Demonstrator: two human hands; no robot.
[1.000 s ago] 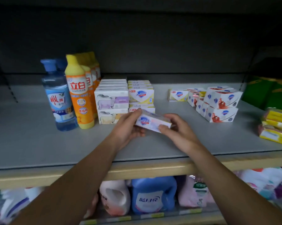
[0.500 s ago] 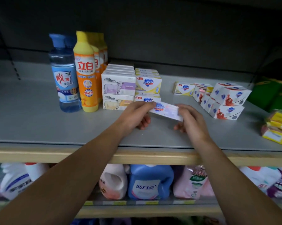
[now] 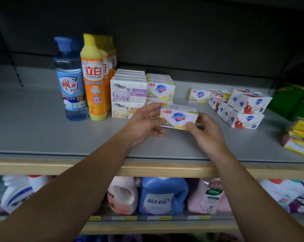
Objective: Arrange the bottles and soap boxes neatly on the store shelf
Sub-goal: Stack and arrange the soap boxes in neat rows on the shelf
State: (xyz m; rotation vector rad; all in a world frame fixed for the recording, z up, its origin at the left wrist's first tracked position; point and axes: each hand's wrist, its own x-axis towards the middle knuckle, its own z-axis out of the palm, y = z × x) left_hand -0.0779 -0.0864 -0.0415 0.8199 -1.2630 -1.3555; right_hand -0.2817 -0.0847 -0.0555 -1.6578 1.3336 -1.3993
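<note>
Both hands hold a yellow-and-white Safeguard soap box (image 3: 180,117) upright, front face toward me, just above the grey shelf (image 3: 42,133). My left hand (image 3: 145,124) pinches its left end and my right hand (image 3: 206,131) pinches its lower right corner. Right behind it stand stacked yellow Safeguard boxes (image 3: 161,89) beside stacked sheep-print soap boxes (image 3: 128,95). Further left are orange dish-soap bottles (image 3: 93,81) and blue bottles (image 3: 70,84). One yellow Safeguard box (image 3: 198,95) and a loose pile of white-and-red soap boxes (image 3: 244,109) lie to the right.
Yellow wrapped packs (image 3: 300,140) lie at the shelf's right edge, with green packages (image 3: 293,102) behind them. The lower shelf holds detergent jugs, among them a blue one (image 3: 162,196). Bare shelf surface stretches left of the bottles and in front of the stacks.
The box has turned from lying tilted and flat to standing upright with its front facing me. Both hands stayed on it and shifted slightly right, in front of the yellow stack.
</note>
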